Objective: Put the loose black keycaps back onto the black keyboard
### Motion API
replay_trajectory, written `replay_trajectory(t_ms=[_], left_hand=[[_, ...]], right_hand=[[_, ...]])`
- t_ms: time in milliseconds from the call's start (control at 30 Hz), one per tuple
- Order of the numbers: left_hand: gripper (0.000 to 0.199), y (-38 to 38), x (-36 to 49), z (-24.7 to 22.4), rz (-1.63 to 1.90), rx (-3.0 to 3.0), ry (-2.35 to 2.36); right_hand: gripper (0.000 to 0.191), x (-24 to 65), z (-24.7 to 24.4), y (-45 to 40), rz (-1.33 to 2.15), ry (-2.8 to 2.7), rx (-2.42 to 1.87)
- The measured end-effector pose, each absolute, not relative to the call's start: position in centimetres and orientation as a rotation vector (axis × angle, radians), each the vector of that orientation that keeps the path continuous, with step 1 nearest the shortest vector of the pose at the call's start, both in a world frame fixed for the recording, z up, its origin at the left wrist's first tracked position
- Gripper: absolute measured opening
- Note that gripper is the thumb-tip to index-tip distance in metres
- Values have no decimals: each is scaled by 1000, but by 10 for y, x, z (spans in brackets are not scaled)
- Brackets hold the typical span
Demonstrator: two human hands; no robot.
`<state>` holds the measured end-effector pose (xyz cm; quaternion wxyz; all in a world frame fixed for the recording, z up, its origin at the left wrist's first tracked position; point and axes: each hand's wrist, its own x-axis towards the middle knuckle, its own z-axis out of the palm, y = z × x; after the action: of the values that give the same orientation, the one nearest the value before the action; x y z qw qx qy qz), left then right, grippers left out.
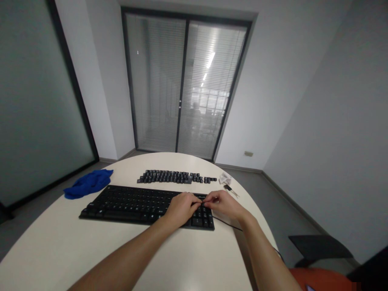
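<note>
A black keyboard (127, 204) lies on the round cream table (194, 258), slightly turned. Over its number pad, at the right end, my two hands meet. My left hand (182, 207) has thumb and fingers pinched near the upper number keys, its palm above the keyboard. From the right, my right hand (223, 204) comes in with thumb and index finger pinched at the same spot. Whatever lies between the fingertips is too small to make out. Behind the keyboard, loose black keycaps (169, 176) stand in rows.
A crumpled blue cloth (89, 184) is at the table's left. Near the right edge sit a whitish crumpled item (224, 178) and a small tool with a dark end and thin prongs (232, 190). A black cable (228, 225) runs off rightward, near a chair (321, 246).
</note>
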<state>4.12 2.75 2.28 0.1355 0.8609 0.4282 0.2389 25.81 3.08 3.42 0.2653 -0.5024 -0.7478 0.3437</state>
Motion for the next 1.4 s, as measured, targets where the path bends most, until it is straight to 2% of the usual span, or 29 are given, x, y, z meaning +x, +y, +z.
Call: replay_trajectory(t_ms=[300, 567, 767, 933, 1167, 1400], left_hand=[[28, 24, 44, 24, 751, 2448, 1261], [29, 13, 43, 32, 748, 2591, 1219], [29, 2, 42, 36, 664, 2746, 1148], [40, -6, 43, 38, 564, 2820, 1155], [59, -15, 47, 42, 430, 2832, 1194], [57, -18, 49, 47, 371, 2814, 1230]], right_hand=[[13, 257, 33, 34, 860, -2081, -1290], [18, 258, 36, 31, 833, -2031, -1329], [34, 264, 27, 35, 719, -1964, -1393], [45, 265, 24, 35, 734, -2010, -1486], [47, 263, 21, 39, 819, -1984, -1488], [47, 266, 15, 44, 880, -1977, -1467]])
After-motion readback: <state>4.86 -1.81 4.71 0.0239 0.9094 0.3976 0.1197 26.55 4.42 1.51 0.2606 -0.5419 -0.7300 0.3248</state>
